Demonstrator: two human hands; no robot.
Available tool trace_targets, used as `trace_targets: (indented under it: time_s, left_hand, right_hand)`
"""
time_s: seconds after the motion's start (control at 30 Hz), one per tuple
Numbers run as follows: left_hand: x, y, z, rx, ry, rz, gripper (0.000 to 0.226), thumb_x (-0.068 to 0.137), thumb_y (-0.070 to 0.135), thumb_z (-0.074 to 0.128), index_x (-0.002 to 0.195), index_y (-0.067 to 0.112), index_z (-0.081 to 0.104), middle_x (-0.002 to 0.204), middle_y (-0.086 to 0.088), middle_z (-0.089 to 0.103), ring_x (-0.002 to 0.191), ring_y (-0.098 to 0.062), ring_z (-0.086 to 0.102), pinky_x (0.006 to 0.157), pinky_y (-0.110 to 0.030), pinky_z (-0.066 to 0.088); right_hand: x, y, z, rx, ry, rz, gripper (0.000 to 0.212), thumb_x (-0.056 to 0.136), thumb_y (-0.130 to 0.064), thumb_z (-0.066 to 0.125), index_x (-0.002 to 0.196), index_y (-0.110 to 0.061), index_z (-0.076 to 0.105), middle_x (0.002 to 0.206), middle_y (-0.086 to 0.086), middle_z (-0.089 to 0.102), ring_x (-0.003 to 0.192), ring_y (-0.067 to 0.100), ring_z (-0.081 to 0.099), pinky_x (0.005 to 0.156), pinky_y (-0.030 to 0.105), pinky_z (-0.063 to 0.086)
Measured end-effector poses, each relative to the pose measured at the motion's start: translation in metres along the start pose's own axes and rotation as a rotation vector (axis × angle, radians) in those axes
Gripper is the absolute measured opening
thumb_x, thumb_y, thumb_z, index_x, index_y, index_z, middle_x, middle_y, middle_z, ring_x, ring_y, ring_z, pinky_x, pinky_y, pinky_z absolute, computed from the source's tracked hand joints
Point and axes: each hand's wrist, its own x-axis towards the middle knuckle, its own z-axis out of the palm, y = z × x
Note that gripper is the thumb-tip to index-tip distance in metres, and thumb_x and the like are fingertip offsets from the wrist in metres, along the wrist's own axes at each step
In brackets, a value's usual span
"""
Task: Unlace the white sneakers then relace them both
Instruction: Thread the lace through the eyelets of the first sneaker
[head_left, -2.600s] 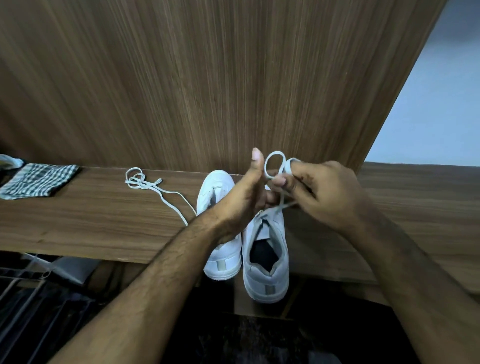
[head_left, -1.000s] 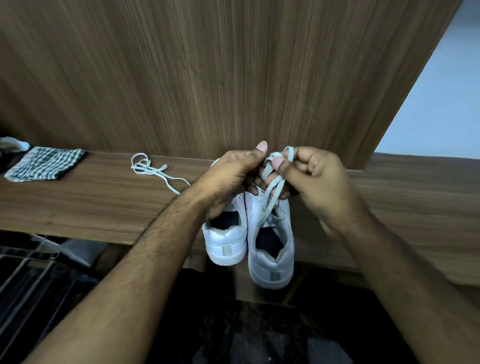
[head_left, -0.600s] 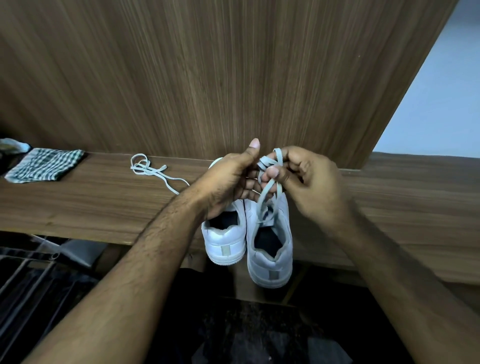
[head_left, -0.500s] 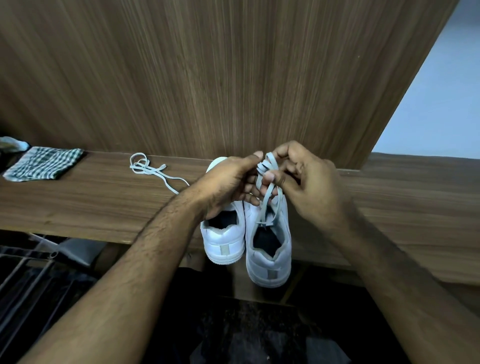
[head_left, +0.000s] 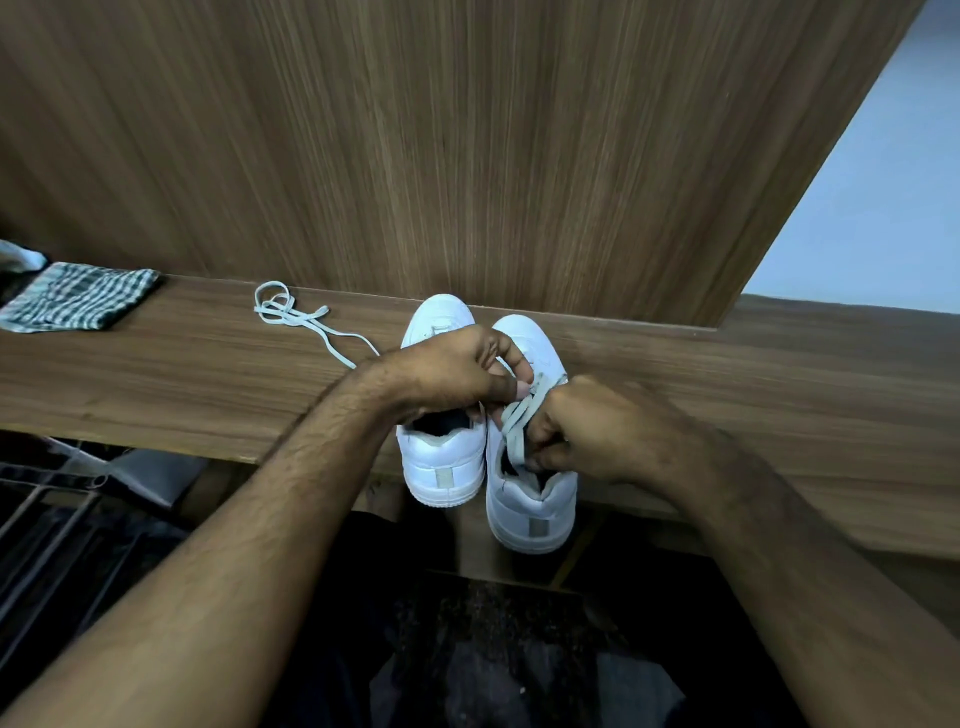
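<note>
Heels of both white sneakers (head_left: 441, 462) overhang the wooden surface's (head_left: 779, 415) near edge, toes against the back panel at 12 o'clock. Our left hand (head_left: 452, 371) and right hand (head_left: 597, 431) have fingers curled, pinching the right sneaker's lace (head_left: 519, 415); eyelets are hidden. At 10 o'clock lies a loose lace (head_left: 291, 312), partly behind our forearm.

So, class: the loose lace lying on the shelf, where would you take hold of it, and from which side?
Probably pinch the loose lace at its bunched loops from above: they lie flat on the shelf, clear of the left hand.
</note>
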Motion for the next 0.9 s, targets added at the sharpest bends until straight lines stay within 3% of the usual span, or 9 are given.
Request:
trace_targets:
  time_s: [0.17, 0.27, 0.33, 0.47, 0.57, 0.67, 0.73, 0.8, 0.9]
  left_hand:
    - [-0.003, 0.001, 0.001, 0.080, 0.088, 0.013, 0.009, 0.087, 0.009, 0.080, 0.093, 0.003, 0.076, 0.068, -0.005, 0.074, 0.058, -0.014, 0.072, 0.040, -0.021, 0.044]
    - [-0.001, 0.000, 0.002, 0.132, 0.122, 0.012, 0.010, 0.080, 0.013, 0.086, 0.087, 0.008, 0.080, 0.063, -0.002, 0.069, 0.050, -0.009, 0.062, 0.044, -0.021, 0.047]
    - [0.000, 0.001, 0.006, 0.054, 0.042, 0.003, 0.010, 0.083, 0.007, 0.083, 0.090, 0.002, 0.078, 0.069, -0.002, 0.073, 0.061, -0.011, 0.069, 0.051, -0.022, 0.055]
    - [-0.002, 0.001, 0.013, -0.079, -0.144, 0.017, 0.015, 0.090, -0.006, 0.071, 0.105, -0.009, 0.072, 0.096, -0.024, 0.076, 0.086, -0.020, 0.075, 0.076, -0.024, 0.061]
    - [-0.011, -0.003, 0.004, -0.160, -0.231, -0.005, 0.020, 0.097, -0.009, 0.057, 0.116, -0.011, 0.064, 0.111, -0.029, 0.072, 0.103, -0.030, 0.073, 0.089, -0.034, 0.061]
    - [-0.018, 0.002, -0.006, -0.325, -0.052, -0.072, 0.008, 0.103, 0.004, 0.055, 0.107, 0.000, 0.060, 0.096, -0.022, 0.076, 0.082, -0.029, 0.077, 0.059, -0.032, 0.062]
    - [-0.016, -0.002, -0.011, -0.237, 0.157, -0.078, 0.010, 0.102, 0.015, 0.061, 0.100, 0.005, 0.060, 0.079, -0.012, 0.072, 0.059, -0.017, 0.072, 0.038, -0.022, 0.047]
    - [-0.012, -0.011, -0.013, -0.041, 0.198, -0.107, 0.014, 0.099, 0.015, 0.066, 0.099, 0.001, 0.066, 0.076, -0.009, 0.070, 0.057, -0.010, 0.067, 0.039, -0.021, 0.045]
    - [-0.010, -0.017, -0.009, 0.130, 0.008, -0.149, 0.009, 0.097, 0.012, 0.068, 0.096, 0.009, 0.076, 0.084, -0.005, 0.076, 0.071, -0.007, 0.065, 0.051, -0.020, 0.048]
  right_hand:
    - [-0.003, 0.020, -0.005, 0.208, -0.039, 0.011, 0.018, 0.087, -0.043, 0.074, 0.076, -0.028, 0.073, 0.072, -0.008, 0.070, 0.069, 0.005, 0.062, 0.064, 0.023, 0.048]
    - [-0.012, 0.042, -0.007, 0.391, 0.258, 0.100, 0.048, 0.068, -0.079, 0.068, 0.080, -0.032, 0.072, 0.070, -0.004, 0.069, 0.069, 0.021, 0.064, 0.069, 0.045, 0.055]
    - [-0.009, 0.047, -0.002, 0.494, 0.430, 0.137, 0.041, 0.070, -0.069, 0.074, 0.091, -0.035, 0.067, 0.082, -0.008, 0.066, 0.073, 0.015, 0.062, 0.073, 0.044, 0.056]
    - [0.000, 0.036, 0.011, 0.541, 0.200, 0.104, 0.060, 0.078, -0.043, 0.083, 0.130, -0.027, 0.058, 0.105, -0.012, 0.061, 0.077, -0.007, 0.058, 0.075, 0.016, 0.047]
    - [0.005, 0.029, 0.011, 0.444, 0.222, 0.072, 0.023, 0.085, -0.027, 0.080, 0.102, -0.024, 0.065, 0.085, -0.013, 0.056, 0.064, -0.005, 0.055, 0.057, 0.011, 0.036]
    - [0.002, 0.024, 0.002, 0.394, 0.256, 0.067, 0.007, 0.088, -0.023, 0.077, 0.085, -0.024, 0.070, 0.083, -0.009, 0.062, 0.068, 0.001, 0.057, 0.064, 0.018, 0.041]
    - [0.000, 0.022, -0.001, 0.342, 0.204, 0.043, 0.004, 0.088, -0.025, 0.077, 0.085, -0.025, 0.074, 0.083, -0.011, 0.067, 0.070, -0.004, 0.059, 0.063, 0.008, 0.039]
    - [-0.004, 0.018, -0.003, 0.340, 0.125, 0.009, 0.003, 0.086, -0.026, 0.079, 0.087, -0.027, 0.077, 0.081, -0.014, 0.072, 0.072, -0.013, 0.060, 0.064, 0.004, 0.039]
    - [-0.005, 0.012, 0.001, 0.294, 0.041, -0.027, 0.011, 0.087, -0.025, 0.077, 0.097, -0.031, 0.079, 0.089, -0.016, 0.076, 0.084, -0.007, 0.065, 0.072, 0.005, 0.043]
